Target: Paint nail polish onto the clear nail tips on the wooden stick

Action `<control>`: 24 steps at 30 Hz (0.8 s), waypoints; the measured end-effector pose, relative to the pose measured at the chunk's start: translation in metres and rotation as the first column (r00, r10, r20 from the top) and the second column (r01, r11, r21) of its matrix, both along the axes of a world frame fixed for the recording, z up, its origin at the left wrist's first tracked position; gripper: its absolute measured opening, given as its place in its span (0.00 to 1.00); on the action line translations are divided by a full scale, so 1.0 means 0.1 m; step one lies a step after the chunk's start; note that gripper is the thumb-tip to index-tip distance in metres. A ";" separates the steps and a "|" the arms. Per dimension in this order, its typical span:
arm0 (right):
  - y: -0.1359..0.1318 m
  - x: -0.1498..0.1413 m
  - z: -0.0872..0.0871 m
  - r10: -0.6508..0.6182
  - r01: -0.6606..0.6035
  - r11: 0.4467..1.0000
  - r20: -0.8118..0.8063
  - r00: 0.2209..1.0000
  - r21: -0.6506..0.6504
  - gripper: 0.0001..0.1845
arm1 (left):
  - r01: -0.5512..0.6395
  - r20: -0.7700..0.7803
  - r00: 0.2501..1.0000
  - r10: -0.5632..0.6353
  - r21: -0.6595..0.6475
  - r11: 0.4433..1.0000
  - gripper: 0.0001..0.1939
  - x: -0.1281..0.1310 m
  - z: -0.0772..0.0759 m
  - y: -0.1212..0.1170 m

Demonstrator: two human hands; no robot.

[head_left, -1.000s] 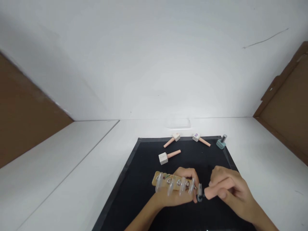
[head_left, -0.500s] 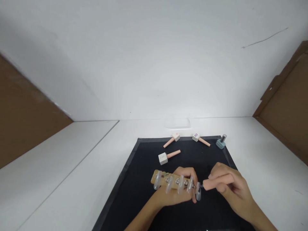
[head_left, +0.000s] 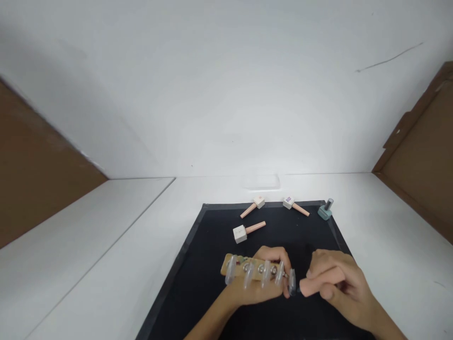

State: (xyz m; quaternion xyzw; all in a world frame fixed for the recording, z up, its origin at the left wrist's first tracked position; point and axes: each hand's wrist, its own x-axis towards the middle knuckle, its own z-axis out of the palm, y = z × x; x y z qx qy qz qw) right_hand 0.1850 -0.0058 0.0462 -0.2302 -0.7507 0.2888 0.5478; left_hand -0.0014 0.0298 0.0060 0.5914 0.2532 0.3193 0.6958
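Note:
My left hand [head_left: 260,290] is closed round a wooden bar [head_left: 244,267] that carries several clear false nail tips on metal studs. It holds the bar level above the black mat [head_left: 212,264]. My right hand [head_left: 338,283] pinches a pink nail polish brush cap [head_left: 316,286], its brush end touching the rightmost nail tip [head_left: 292,282]. An open teal polish bottle [head_left: 324,210] stands at the mat's far right corner.
Three closed polish bottles with pink caps lie on the mat's far part: one [head_left: 244,231] near the middle, one [head_left: 253,206] behind it, one [head_left: 295,205] to the right. White tabletop surrounds the mat; brown board panels stand at both sides.
My right hand shifted the brush a little, up along the rightmost nail tip and back down. The left hand kept the bar nearly still.

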 end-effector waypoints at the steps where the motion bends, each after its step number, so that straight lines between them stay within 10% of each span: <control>1: 0.00 0.00 0.00 -0.004 0.004 1.000 0.007 1.000 -0.006 0.13 | -0.006 0.002 1.000 0.006 0.010 1.000 0.13 0.00 0.01 0.00; 24: -0.01 -0.03 0.01 -0.038 0.037 0.999 -0.011 0.999 -0.019 0.12 | -0.009 0.016 1.000 0.008 0.050 0.999 0.16 -0.01 0.05 -0.01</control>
